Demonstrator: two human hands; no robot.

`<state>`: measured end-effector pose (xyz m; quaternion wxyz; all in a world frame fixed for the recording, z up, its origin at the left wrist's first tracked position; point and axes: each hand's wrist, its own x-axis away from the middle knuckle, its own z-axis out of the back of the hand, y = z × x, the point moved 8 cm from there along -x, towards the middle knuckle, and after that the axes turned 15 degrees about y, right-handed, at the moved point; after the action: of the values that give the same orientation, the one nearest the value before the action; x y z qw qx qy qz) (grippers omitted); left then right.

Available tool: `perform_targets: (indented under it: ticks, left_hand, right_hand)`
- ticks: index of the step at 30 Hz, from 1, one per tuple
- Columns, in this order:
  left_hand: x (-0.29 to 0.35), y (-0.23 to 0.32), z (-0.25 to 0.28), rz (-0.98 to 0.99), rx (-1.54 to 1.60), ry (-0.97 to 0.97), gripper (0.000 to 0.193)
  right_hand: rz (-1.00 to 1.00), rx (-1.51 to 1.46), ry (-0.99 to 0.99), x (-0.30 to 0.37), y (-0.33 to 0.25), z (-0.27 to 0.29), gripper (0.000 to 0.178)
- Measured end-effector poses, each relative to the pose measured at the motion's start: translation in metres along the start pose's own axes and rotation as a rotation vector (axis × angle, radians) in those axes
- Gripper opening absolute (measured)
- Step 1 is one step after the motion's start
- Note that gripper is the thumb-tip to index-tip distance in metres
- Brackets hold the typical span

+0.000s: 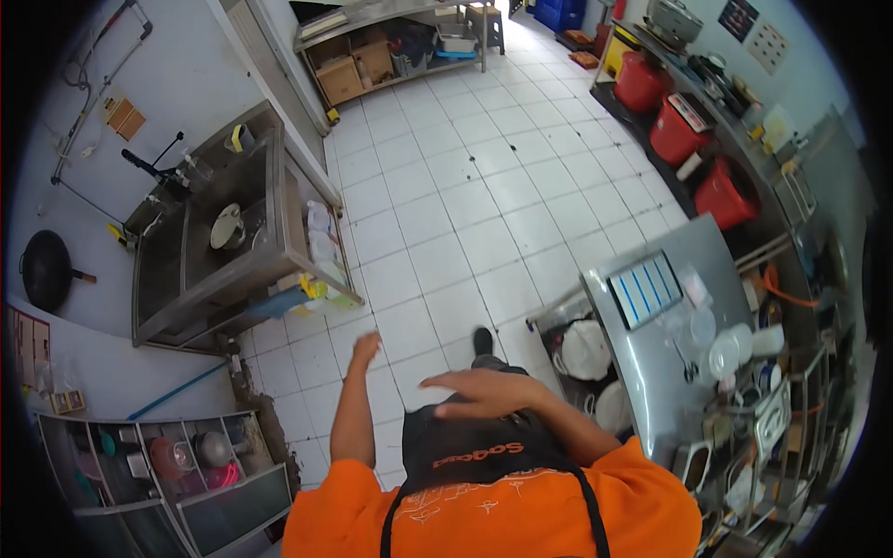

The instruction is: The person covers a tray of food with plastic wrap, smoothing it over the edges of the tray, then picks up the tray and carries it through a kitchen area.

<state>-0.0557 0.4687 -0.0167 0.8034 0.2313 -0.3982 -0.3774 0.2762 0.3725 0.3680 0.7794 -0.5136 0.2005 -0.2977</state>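
Extends flat right hand (486,392), thumb apart, over black cloth apron (437,446); dangles left hand (368,348), too blurred to tell whether spread, above glossy square tiles (437,251).

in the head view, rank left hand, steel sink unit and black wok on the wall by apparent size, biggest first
1. Steel sink unit
2. Black wok
3. Left hand

Apparent size only.

Three red bins (674,139) stood upper right of frame; two posters (768,48) hung top right. One wok (46,271) hung far left. Two hands (368,347) (476,392) showed lower centre, one shoe (483,341) between.
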Motion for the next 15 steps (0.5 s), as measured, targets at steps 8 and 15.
perform_targets:
  ticks: [8, 15]
  left_hand:
    - [-0.186, 0.184, -0.035, 0.056, 0.13, 0.058, 0.047]
    - [-0.166, 0.022, -0.069, 0.734, 0.099, -0.117, 0.041]
  right_hand:
    - [-0.518, 0.148, 0.289, -0.125, 0.215, 0.238, 0.064]
    - [-0.429, 0.333, 0.183, -0.365, 0.306, 0.411, 0.062]
